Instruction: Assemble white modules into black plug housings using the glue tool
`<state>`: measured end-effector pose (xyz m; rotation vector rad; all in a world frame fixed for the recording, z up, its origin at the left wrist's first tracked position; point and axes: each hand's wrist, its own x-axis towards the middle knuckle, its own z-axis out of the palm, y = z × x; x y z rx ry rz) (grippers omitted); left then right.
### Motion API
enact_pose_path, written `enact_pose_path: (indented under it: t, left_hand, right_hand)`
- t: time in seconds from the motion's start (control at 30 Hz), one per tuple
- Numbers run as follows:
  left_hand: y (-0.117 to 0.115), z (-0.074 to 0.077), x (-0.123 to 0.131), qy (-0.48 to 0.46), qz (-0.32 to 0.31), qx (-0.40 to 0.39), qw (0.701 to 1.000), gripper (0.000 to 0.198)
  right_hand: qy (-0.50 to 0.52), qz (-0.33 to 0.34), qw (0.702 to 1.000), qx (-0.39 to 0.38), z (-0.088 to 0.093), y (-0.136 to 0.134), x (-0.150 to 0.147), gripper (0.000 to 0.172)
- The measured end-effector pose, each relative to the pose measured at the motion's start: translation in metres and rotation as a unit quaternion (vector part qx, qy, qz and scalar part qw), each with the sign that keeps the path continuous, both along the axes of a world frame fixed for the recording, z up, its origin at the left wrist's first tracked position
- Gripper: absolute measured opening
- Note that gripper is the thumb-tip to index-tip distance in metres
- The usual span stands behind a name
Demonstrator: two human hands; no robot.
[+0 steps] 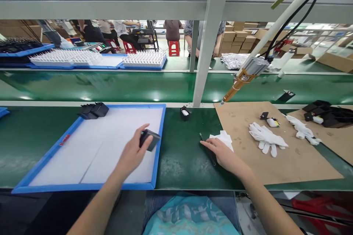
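My left hand (135, 150) grips a small black box (149, 140) between thumb and fingers, over the right side of a white board with a blue frame (161, 136). On the green table, my right hand (217, 150) rests over a thin black pen-like tool (212, 160); its fingers are partly hidden, so I cannot make out whether they hold it. White paper or cloth (224, 139) lies just behind that hand. Several black boxes (93, 111) stand at the board's far left corner. Another black box with something white inside (185, 113) stands between the board and the brown paper.
Brown paper (300, 165) at the right bears white gloves (266, 137) and small parts. An orange-tipped tool (234, 88) hangs from above. A metal post (204, 55) rises behind the table. Trays of white pieces (145, 58) and people are farther back.
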<state>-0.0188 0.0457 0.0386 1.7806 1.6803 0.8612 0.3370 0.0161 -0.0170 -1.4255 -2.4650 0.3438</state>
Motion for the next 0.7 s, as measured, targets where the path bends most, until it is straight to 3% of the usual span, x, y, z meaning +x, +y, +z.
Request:
enact_pose_path:
  t: [0.07, 0.17, 0.23, 0.33, 0.47, 0.57, 0.7]
  left_hand:
    - [0.019, 0.001, -0.029, 0.199, 0.052, 0.03, 0.978, 0.053]
    - [0.041, -0.004, -0.061, 0.359, 0.079, 0.022, 0.93, 0.055]
    - [0.05, -0.009, -0.073, 0.395, 0.076, 0.003, 0.916, 0.056]
    - [0.054, -0.016, -0.079, 0.399, 0.074, 0.012, 0.914, 0.063]
    - [0.043, -0.022, -0.07, 0.374, 0.09, 0.178, 0.906, 0.068]
    - [0.02, -0.024, -0.048, 0.278, 0.051, 0.257, 0.924, 0.06]
    - [-0.022, -0.028, 0.002, 0.138, -0.044, 0.212, 0.967, 0.05]
  right_hand:
    - [0.046, -0.016, 0.998, -0.035, 0.013, 0.014, 0.001, 0.065]
    - [0.152, -0.055, 0.986, -0.048, 0.034, 0.053, -0.01, 0.055]
    - [0.205, -0.03, 0.976, -0.073, 0.045, 0.089, -0.025, 0.07]
    - [0.188, 0.001, 0.977, -0.104, 0.051, 0.145, -0.05, 0.094]
    - [0.166, 0.014, 0.973, -0.159, 0.045, 0.192, -0.07, 0.112]
    - [0.169, 0.024, 0.97, -0.175, 0.041, 0.188, -0.073, 0.109]
    - [0.199, 0.059, 0.962, -0.177, 0.042, 0.135, -0.078, 0.108]
